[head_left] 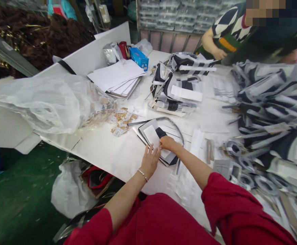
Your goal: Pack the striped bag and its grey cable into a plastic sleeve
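Note:
My left hand [150, 160] lies flat with fingers spread on the near edge of a flat black-and-white packet [154, 134] on the white table [107, 153]. My right hand [166, 143] is closed, pinching the packet's middle just beside the left hand. A thin dark strap [174, 124] curves around the packet's far side. Small tan tags [121, 120] are scattered to the left of it.
A big clear plastic bag [48, 102] lies at the left. White paper sheets [117, 76] and a blue box [138, 58] sit at the back. Piles of bagged black-and-white items [270, 102] fill the right. Another person [227, 30] stands across the table.

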Motion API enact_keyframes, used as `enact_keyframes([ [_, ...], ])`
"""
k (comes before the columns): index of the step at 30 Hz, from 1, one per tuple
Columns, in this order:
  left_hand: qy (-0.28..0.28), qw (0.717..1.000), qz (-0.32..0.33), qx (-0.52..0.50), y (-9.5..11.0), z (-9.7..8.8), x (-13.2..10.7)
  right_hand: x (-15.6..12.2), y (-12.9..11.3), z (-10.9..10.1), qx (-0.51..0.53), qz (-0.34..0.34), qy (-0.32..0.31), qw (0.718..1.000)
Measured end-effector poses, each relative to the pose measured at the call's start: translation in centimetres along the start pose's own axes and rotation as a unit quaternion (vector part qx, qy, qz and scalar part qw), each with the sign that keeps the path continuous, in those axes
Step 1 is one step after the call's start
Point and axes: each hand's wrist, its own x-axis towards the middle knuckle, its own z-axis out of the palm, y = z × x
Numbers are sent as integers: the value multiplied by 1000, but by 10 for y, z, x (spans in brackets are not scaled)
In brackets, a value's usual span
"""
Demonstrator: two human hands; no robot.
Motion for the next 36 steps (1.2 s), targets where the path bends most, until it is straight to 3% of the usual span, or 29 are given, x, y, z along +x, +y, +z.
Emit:
enact_keyframes([
  [6, 0, 1000, 5, -6, -2, -1, 3, -5, 21, -15, -39, 3, 68, 997],
  [9, -5, 1000, 6, -4, -3, -4, 3, -14, 35, -19, -29, 42, 97, 994],
  [13, -13, 1000, 13, -9, -6, -9, 2, -23, 38, -7, 22, 79, 119, 990],
  [17, -36, 999, 25, -20, -11, -16, 4, -24, 35, 3, -9, 108, 151, 983],
  [20, -51, 997, 38, -35, -15, -23, 6, -28, 33, -2, -18, 156, 230, 960],
  [22, -50, 997, 44, -47, -19, -26, 9, -34, 22, -2, 25, 142, 297, 944],
  [25, -48, 995, 61, -68, -25, -28, 13, -43, -12, 20, 151, 80, 351, 921],
  [29, -71, 985, 110, -109, -43, -26, 19, -43, -54, 81, 261, 60, 398, 877],
  [31, -94, 976, 148, -130, -59, -29, 23, -39, -60, 104, 258, 69, 431, 862],
  [33, -103, 971, 159, -149, -77, -35, 31, -35, -58, 115, 230, 62, 442, 865],
  [36, -17, 979, 133, -154, -107, -49, 47, -33, -52, 115, 175, 35, 430, 885],
])
